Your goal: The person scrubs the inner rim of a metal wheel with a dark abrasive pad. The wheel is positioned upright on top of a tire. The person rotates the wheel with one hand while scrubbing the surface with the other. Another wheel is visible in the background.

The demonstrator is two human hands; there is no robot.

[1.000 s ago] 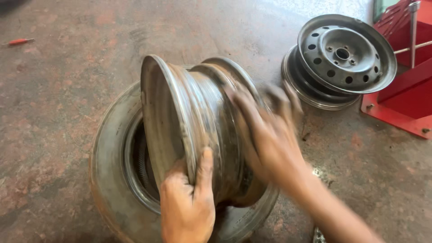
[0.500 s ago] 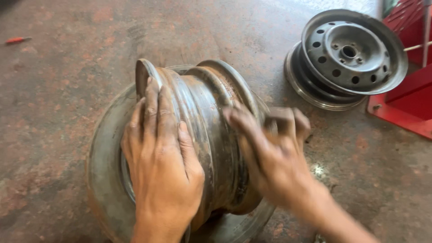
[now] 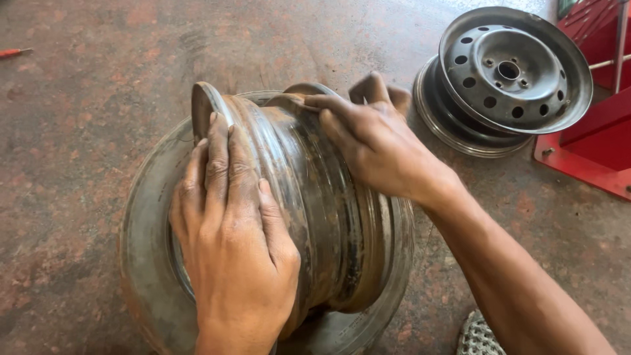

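A rusty steel wheel rim stands on edge inside a worn grey tyre that lies flat on the floor. My left hand lies flat over the rim's left flange and barrel, fingers pointing away from me. My right hand curls over the top of the rim's right flange and grips it. My right forearm runs down to the bottom right corner.
Two more steel rims lie stacked on the concrete floor at the upper right, next to a red metal frame. A small red tool lies at the far left edge. A woven sandal tip shows at the bottom.
My left hand moved from the rim's lower edge up onto its left flange. My right hand shifted to the top of the right flange. The rim stands a little more upright.
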